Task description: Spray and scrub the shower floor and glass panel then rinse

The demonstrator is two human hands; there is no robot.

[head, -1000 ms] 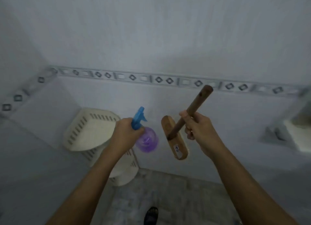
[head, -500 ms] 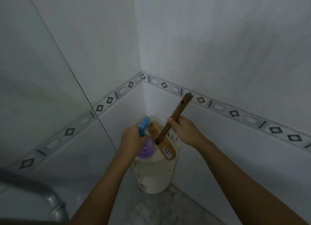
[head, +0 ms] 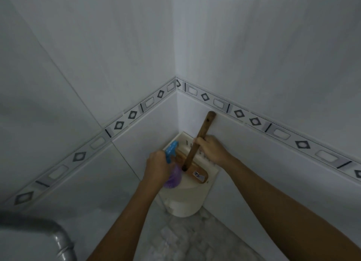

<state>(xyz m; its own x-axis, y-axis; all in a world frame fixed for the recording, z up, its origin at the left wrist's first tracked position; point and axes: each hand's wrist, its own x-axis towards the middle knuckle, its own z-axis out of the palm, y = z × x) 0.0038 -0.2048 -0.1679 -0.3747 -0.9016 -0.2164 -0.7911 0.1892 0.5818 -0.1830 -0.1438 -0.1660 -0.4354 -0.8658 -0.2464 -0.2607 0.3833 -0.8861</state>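
Pipe (head: 60, 239), lower L. L hand (head: 156, 167): fingers curled round spray bottle (head: 172, 152) neck, over corner shelf (head: 187, 194). Bottle prob. light plastic, slick if wet; take by neck. Next, brush (head: 197, 174): stiff wood, head at shelf top; R hand (head: 212, 149) clamped mid-handle.

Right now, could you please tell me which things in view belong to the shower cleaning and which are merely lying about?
For the job: purple spray bottle with blue trigger, gripped by the left hand; long-handled wooden scrub brush, gripped by the right hand; grey marbled shower floor.
Just lying about: cream plastic corner shelf; grey metal pipe; diamond-patterned tile border.
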